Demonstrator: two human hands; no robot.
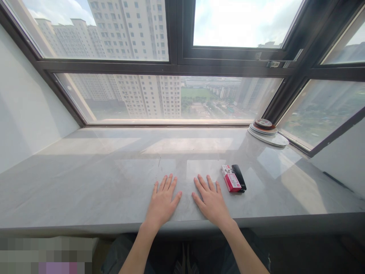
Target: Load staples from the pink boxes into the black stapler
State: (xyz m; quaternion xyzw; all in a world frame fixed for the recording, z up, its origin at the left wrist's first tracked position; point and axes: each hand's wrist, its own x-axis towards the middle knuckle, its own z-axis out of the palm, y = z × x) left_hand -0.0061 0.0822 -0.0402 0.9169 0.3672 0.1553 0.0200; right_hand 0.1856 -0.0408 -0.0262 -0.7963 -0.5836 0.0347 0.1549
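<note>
My left hand (162, 201) lies flat and open on the grey marble sill (85, 179), palm down, fingers spread. Beside it my right hand (211, 201) also rests flat and open, holding nothing. Just right of my right hand lie a small red and white box (230, 178) and a black stapler (238, 176), side by side and touching each other, a short gap from my fingers.
A stack of round plates or coasters (266, 131) sits at the back right corner by the window frame (171, 66). White walls close in the sill at left and right. The sill's front edge runs just under my wrists.
</note>
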